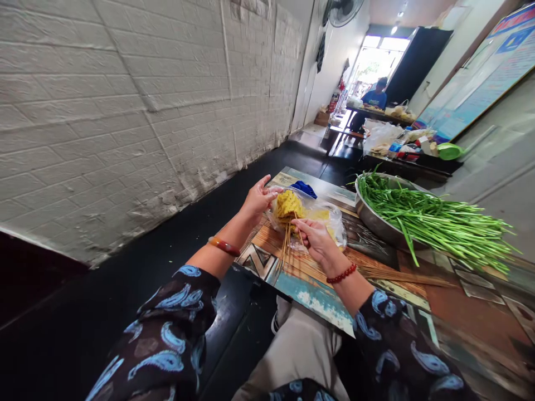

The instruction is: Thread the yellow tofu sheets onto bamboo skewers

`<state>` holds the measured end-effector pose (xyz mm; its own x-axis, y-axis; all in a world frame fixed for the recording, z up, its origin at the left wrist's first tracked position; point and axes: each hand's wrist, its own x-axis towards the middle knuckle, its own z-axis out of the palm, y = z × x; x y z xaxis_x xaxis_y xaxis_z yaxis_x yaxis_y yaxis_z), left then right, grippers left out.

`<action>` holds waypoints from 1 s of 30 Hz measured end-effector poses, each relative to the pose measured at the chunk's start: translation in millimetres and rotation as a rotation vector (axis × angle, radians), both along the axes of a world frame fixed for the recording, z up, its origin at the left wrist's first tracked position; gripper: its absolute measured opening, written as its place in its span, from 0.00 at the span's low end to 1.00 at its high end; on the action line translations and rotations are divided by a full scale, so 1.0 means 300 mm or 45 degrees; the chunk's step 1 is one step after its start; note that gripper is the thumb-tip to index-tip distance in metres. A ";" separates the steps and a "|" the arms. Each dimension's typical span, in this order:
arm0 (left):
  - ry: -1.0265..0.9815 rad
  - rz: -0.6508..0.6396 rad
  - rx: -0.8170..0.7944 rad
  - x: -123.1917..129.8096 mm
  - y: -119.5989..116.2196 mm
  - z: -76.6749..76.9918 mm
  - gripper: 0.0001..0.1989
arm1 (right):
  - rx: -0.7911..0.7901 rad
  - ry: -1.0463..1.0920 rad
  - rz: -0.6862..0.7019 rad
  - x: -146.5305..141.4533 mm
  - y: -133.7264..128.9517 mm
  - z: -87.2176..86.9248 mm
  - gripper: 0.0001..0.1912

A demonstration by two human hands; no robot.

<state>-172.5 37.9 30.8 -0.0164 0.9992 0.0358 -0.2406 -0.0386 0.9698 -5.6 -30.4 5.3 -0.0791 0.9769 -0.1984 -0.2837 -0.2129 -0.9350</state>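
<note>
My left hand (258, 200) is at the left side of a clear plastic bag (336, 225), thumb apart and fingers reaching to the bag's edge; it appears open. Inside the bag's mouth sits a bunch of yellow folded food pieces (288, 205) on thin wooden skewers (286, 245), whose bare ends point toward me. Between thumb and forefinger, my right hand (314, 238) pinches a thin skewer (298, 227) just right of the bunch. Flatter yellow pieces (321, 215) show through the plastic behind that hand.
A metal bowl (368, 214) heaped with long green chives (434, 214) stands right on the patterned table (317, 295). Loose skewers (401, 274) lie before it. A blue bundle (304, 188) is behind the bag. Beyond, a person (375, 97) sits at another table. A wall (167, 100) runs along the left.
</note>
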 end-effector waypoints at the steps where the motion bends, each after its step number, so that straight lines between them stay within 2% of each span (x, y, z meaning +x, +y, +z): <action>1: 0.001 -0.002 -0.005 -0.003 0.000 -0.004 0.43 | -0.006 0.002 0.024 -0.006 -0.006 -0.004 0.20; 8: -0.022 -0.002 -0.027 -0.008 -0.010 -0.011 0.41 | 0.024 -0.036 0.067 -0.030 -0.004 -0.001 0.17; 14: -0.086 -0.029 -0.058 0.001 -0.040 -0.001 0.39 | 0.003 -0.191 0.097 -0.001 0.000 -0.044 0.15; 20: -0.075 -0.049 -0.056 -0.011 -0.058 -0.012 0.31 | -0.010 -0.256 -0.065 0.056 -0.007 -0.105 0.12; 25: -0.053 -0.087 -0.101 -0.027 -0.099 -0.045 0.31 | -0.088 -0.195 0.005 0.027 -0.032 -0.126 0.16; 30: 0.056 -0.142 -0.106 -0.033 -0.164 -0.104 0.22 | -0.169 -0.105 0.073 -0.025 -0.039 -0.117 0.17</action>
